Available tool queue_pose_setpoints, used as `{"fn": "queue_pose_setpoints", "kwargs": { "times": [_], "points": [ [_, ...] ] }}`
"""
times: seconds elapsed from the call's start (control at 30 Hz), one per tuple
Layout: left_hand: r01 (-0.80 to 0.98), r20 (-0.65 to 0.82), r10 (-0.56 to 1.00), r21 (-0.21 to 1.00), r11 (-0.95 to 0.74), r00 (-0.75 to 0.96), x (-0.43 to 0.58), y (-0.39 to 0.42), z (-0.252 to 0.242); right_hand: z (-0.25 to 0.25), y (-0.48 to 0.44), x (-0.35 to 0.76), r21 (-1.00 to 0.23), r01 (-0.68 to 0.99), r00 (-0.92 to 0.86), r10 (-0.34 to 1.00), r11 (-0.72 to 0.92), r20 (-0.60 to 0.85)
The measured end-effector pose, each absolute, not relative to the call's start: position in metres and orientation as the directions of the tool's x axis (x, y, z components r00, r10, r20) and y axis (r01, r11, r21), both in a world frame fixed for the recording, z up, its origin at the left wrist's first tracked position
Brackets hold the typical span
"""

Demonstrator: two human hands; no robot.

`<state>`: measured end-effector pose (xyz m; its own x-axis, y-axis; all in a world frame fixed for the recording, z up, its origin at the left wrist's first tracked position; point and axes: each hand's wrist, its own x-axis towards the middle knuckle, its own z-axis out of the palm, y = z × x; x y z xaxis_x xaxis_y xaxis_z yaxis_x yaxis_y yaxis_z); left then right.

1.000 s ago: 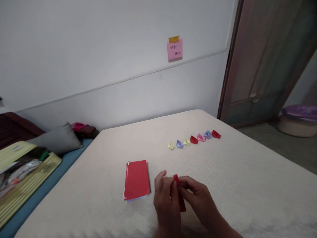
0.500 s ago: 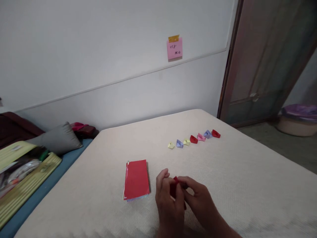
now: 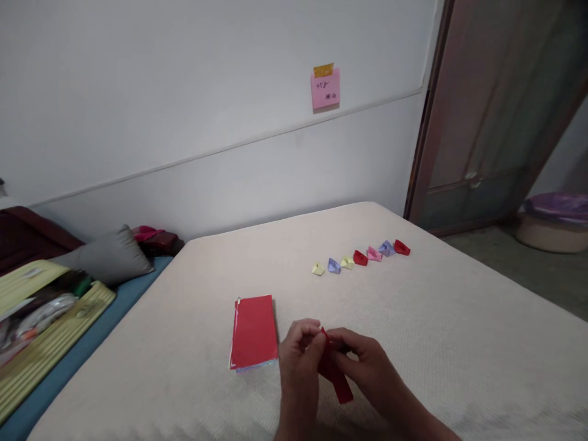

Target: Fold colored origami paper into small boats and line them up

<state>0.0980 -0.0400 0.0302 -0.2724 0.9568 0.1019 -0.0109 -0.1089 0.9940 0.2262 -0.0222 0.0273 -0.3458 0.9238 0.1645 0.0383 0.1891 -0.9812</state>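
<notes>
A folded piece of red paper is pinched between my two hands, above the light bed surface. My left hand grips its upper left edge with thumb and fingers. From the other side my right hand closes on it with thumb and forefinger. The paper's narrow lower end sticks out below, towards me; part of it is hidden by my fingers. To the left of my hands lies a stack of coloured paper with a red sheet on top.
Beyond my hands a slanting row of small folded paper boats in yellow, blue, red and pink stands on the bed. At the left are a grey cushion and a yellow box of odds and ends. A pink note is taped to the wall.
The red paper has been turned so that its narrow end now shows below my fingers. My left hand has shifted slightly left and its thumb now presses the paper's upper edge.
</notes>
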Motion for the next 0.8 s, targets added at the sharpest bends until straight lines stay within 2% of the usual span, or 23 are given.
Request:
{"fn": "queue_pose_setpoints", "kwargs": {
  "times": [0.17,0.3,0.37,0.57,0.8],
  "points": [
    [-0.166,-0.013,0.955,0.985,-0.038,-0.296,0.093,-0.034,0.03,0.019,-0.018,0.228,-0.994,-0.039,-0.394,0.913,0.099,0.106],
    [-0.051,-0.052,0.99,0.998,0.046,-0.134,0.092,-0.034,0.032,0.017,-0.015,0.227,-0.996,-0.046,-0.395,0.915,0.071,0.083],
    [0.013,-0.054,0.992,0.998,0.056,-0.114,0.092,-0.034,0.031,0.018,-0.014,0.227,-0.998,-0.045,-0.409,0.911,0.035,0.051],
    [0.101,-0.04,0.981,0.993,0.06,-0.19,0.09,-0.03,0.023,0.024,-0.013,0.229,-0.991,-0.08,-0.456,0.888,-0.106,-0.059],
    [0.0,-0.083,0.923,0.996,0.09,-0.375,0.083,-0.029,0.014,0.019,-0.013,0.226,-0.971,-0.114,-0.477,0.869,-0.21,-0.132]
  ]
}}
